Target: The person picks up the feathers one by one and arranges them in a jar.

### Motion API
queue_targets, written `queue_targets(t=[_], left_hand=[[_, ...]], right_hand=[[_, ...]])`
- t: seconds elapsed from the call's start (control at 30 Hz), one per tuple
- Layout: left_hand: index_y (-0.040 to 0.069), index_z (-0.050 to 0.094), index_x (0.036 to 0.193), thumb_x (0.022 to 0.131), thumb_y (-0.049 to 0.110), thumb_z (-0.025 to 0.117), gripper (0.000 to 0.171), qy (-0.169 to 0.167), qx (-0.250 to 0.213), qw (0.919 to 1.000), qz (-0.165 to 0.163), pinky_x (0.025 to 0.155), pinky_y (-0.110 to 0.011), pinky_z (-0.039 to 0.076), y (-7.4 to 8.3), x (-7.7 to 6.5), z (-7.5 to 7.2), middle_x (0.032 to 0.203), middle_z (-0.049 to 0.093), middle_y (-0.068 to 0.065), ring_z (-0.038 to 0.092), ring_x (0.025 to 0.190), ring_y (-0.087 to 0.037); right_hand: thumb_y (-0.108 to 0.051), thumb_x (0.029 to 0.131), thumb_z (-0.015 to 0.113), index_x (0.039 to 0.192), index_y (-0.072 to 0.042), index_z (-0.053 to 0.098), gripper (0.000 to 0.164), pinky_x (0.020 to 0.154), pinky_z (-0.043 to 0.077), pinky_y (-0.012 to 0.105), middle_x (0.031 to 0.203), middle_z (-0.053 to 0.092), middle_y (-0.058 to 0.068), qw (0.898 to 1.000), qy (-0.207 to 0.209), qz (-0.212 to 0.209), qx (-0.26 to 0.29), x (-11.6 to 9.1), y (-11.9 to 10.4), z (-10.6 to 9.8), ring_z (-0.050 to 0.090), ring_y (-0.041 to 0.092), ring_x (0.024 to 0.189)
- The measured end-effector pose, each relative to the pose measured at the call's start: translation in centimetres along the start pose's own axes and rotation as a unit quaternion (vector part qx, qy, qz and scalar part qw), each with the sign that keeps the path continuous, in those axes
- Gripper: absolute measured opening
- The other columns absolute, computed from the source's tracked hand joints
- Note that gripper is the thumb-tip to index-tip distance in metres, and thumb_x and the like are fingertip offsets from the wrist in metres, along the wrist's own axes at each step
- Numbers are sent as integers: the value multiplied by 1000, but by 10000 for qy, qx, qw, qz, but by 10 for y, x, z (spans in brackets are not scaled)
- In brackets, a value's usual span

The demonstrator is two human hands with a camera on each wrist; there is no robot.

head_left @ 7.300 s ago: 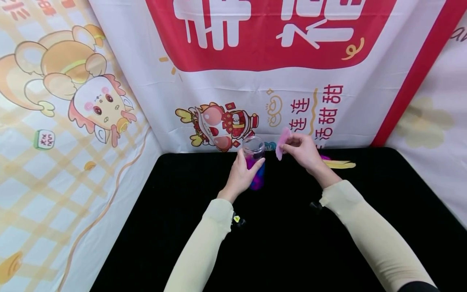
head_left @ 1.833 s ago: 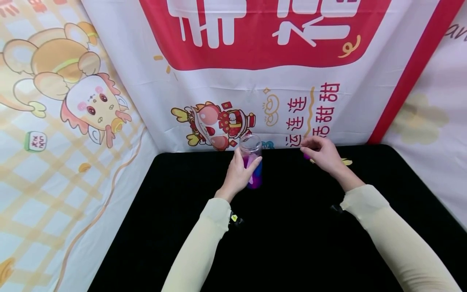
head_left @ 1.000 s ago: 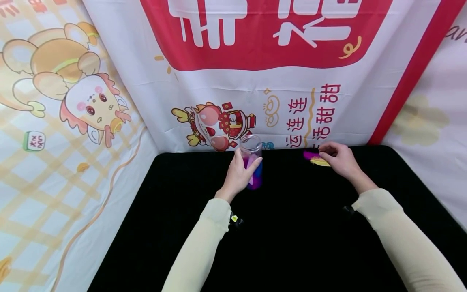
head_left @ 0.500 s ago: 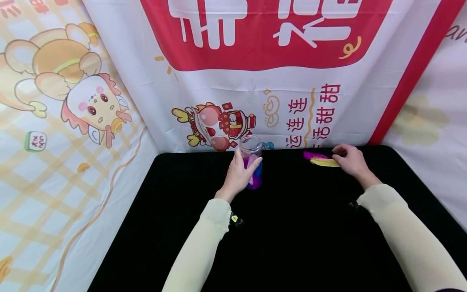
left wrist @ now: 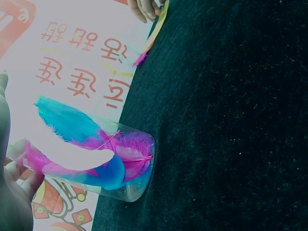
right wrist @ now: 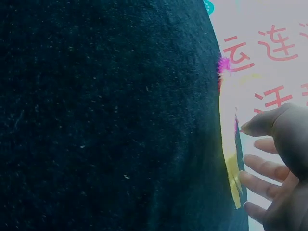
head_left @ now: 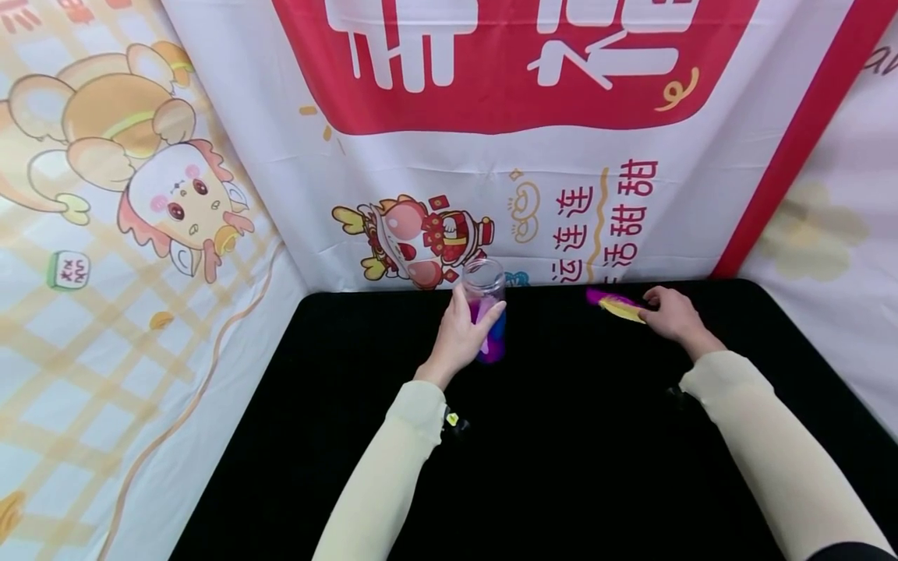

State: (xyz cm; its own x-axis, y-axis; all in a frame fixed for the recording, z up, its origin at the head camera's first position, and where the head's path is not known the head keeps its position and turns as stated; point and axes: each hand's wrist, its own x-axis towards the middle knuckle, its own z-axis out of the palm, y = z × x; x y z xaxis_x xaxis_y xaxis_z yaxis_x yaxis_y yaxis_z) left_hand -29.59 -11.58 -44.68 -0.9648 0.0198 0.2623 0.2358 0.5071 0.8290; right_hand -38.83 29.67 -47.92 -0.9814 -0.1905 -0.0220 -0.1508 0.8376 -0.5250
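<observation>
My left hand (head_left: pixel 454 336) grips a clear jar (head_left: pixel 482 274) that stands upright on the black table, its mouth uncovered. Blue, magenta and pale feathers (left wrist: pixel 72 122) fill the jar, as the left wrist view shows. My right hand (head_left: pixel 677 318) is at the right end of a yellow feather (head_left: pixel 621 309) lying near the table's back edge. A magenta feather (head_left: pixel 598 296) lies against it, partly covered. In the right wrist view the fingers (right wrist: pixel 262 166) are spread and loosely bent beside the yellow feather, with no pinch on it visible.
A printed white and red cloth (head_left: pixel 547 156) hangs right behind the back edge of the black table (head_left: pixel 561 436). Another patterned cloth (head_left: pixel 140 351) hangs on the left side.
The pale pink feather once in my right hand is now inside the jar. My right hand has moved right to the yellow feather, which has turned slightly. My left hand stays on the jar.
</observation>
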Motion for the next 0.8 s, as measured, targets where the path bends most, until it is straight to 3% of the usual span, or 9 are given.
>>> queue_targets(t=[0.3,0.57,0.8], left_hand=[[18,29,149,92,71,58,83,64,62,9999,116,111,-49,43,0,-1,2,142,50,-8,55,127,-26],[21,30,149,91,72,59,82,23,-5,10000,23,109,-48,44,1,-2,1,142,50,-7,56,125,-23],[21,29,150,91,72,59,84,2,-27,10000,7,110,-47,44,1,-2,1,144,50,-7,56,126,-23]], right_hand=[[-18,93,66,119,10,61,39,87,48,57,107,69,29,9997,209,-87,52,-6,0,5,63,44,101],[-16,91,71,110,9,68,32,78,51,39,99,73,23,9993,231,-46,283,-6,-3,11,66,36,93],[-18,89,73,108,9,71,33,84,52,48,94,74,20,9984,304,219,414,-4,-8,17,67,37,94]])
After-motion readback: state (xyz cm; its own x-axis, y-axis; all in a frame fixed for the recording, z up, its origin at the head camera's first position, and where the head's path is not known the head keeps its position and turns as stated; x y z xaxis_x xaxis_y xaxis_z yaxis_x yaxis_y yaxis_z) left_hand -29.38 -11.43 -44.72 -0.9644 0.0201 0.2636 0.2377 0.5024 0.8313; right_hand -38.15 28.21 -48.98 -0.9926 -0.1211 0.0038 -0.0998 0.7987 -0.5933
